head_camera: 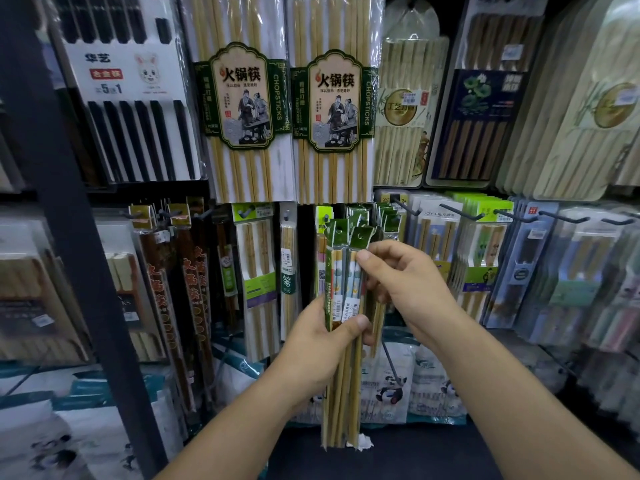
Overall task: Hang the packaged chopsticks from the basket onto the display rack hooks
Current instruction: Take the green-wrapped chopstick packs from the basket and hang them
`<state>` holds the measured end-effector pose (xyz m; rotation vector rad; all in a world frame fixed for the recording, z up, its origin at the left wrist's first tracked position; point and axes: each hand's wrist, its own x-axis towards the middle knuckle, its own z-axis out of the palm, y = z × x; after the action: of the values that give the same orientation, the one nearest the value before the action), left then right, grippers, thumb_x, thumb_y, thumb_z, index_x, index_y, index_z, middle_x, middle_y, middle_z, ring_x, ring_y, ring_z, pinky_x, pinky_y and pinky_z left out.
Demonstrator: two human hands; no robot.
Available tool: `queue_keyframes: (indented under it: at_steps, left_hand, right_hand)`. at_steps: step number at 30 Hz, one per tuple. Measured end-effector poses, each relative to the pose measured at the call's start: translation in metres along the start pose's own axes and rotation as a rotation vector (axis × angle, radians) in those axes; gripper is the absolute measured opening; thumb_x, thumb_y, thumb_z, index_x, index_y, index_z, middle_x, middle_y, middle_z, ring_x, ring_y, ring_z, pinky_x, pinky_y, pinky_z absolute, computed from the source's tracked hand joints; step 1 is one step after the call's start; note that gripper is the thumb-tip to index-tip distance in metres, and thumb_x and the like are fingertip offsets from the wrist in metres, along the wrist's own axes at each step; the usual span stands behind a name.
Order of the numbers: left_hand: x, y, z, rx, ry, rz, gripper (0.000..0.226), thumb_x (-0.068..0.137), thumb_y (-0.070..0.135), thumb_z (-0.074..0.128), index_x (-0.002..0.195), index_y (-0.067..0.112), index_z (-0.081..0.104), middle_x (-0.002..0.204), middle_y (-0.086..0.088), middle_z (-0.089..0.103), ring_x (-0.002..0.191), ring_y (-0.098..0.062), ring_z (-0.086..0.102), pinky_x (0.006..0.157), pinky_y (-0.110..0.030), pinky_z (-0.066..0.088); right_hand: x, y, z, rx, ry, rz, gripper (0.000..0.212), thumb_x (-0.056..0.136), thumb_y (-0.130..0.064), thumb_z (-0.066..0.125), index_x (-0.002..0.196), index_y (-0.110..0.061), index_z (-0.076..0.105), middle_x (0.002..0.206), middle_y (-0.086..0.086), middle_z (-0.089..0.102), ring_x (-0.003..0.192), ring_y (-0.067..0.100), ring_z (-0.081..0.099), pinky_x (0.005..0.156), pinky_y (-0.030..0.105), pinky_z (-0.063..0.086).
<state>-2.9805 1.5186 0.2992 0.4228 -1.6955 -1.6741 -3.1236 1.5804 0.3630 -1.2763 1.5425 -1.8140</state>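
Left grip (322, 344): clenched round the lower middle of the chopstick packs (339, 278), thumb across the price labels
Right grip (405, 282): thumb and fingertips pinch the front pack high up, just under its green header card (360, 237)
Packs' place: held upright between the two grips, close in front of the rack's lower row
Long axis: vertical, header cards up, stick tips down
Header hole: faces the rack, just below the matching hung packs (369, 211)
Hook: hidden behind those headers; bare hooks (460, 213) jut out further right
Nearer hand: the right one, at the hole end; it likely does the threading while the left carries the stock
Next move: probably lift one pack up and forward, hole to hook tip
Basket: not in view
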Motion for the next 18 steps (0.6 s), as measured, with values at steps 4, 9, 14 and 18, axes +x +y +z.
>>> queue_keyframes:
  at_steps: [4,9,14,18]
  left_hand:
    - [0.0,0.0,-0.001,-0.037,-0.022,-0.013,0.017,0.102,0.012,0.063,0.118,0.016,0.06,0.088,-0.003,0.077,0.083,-0.017,0.075,0.073,-0.03,0.06]
    - [0.0,-0.002,-0.001,-0.082,0.01,-0.036,0.02,0.102,0.018,0.063,0.122,0.018,0.063,0.104,-0.003,0.08,0.096,-0.019,0.077,0.077,-0.03,0.061]
    - [0.004,-0.005,-0.003,-0.125,0.097,-0.056,0.013,0.102,0.015,0.062,0.114,0.01,0.062,0.095,-0.003,0.079,0.085,-0.017,0.076,0.071,-0.03,0.062]
    - [0.006,-0.005,-0.007,-0.109,0.113,-0.065,0.011,0.103,0.013,0.061,0.112,0.008,0.058,0.077,0.002,0.071,0.07,-0.014,0.067,0.07,-0.034,0.063]
  right_hand:
    - [0.001,-0.002,-0.001,0.082,-0.029,0.035,0.012,0.091,-0.02,0.074,0.099,-0.014,0.069,0.081,0.006,0.075,0.069,0.014,0.063,0.05,0.021,0.045]
    - [0.004,-0.001,-0.004,0.08,-0.014,0.037,0.004,0.093,-0.023,0.072,0.093,-0.022,0.076,0.081,0.003,0.074,0.066,0.011,0.061,0.05,0.02,0.045]
    - [0.011,-0.006,-0.009,0.126,0.108,0.044,0.023,0.098,-0.024,0.065,0.078,-0.028,0.076,0.078,0.001,0.075,0.057,0.005,0.055,0.049,0.018,0.043]
    - [0.023,-0.011,-0.016,0.085,0.252,0.048,0.03,0.099,-0.026,0.062,0.073,-0.027,0.075,0.061,-0.007,0.065,0.051,0.005,0.054,0.048,0.02,0.047]
